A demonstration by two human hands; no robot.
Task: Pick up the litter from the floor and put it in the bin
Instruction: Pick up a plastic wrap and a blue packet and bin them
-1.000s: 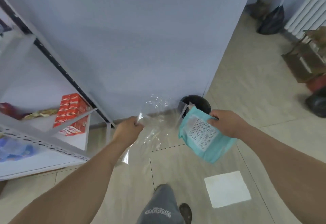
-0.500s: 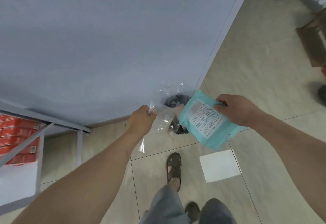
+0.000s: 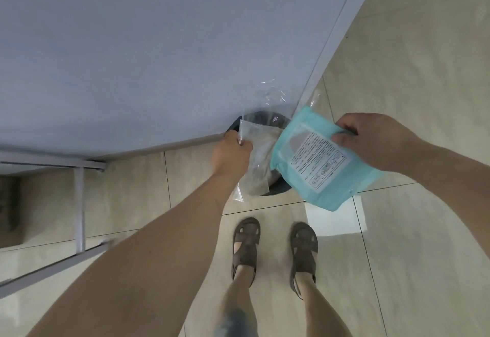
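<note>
A dark round bin (image 3: 275, 189) stands on the floor against the wall's corner, mostly hidden behind the litter I hold. My left hand (image 3: 232, 152) grips a clear crinkled plastic bag (image 3: 258, 151) that hangs over the bin's mouth. My right hand (image 3: 376, 141) pinches the top of a turquoise pouch (image 3: 318, 164) with a white printed label, held tilted just above the bin's right side.
A pale wall (image 3: 159, 58) fills the upper left, its corner edge running to the bin. A grey metal shelf frame (image 3: 79, 204) stands at the left. A white square (image 3: 336, 217) lies on the tiled floor beside my sandalled feet (image 3: 275, 246).
I have stepped up to the bin and the view has tipped downward. Both hands with the clear bag and the turquoise pouch have come in over the bin.
</note>
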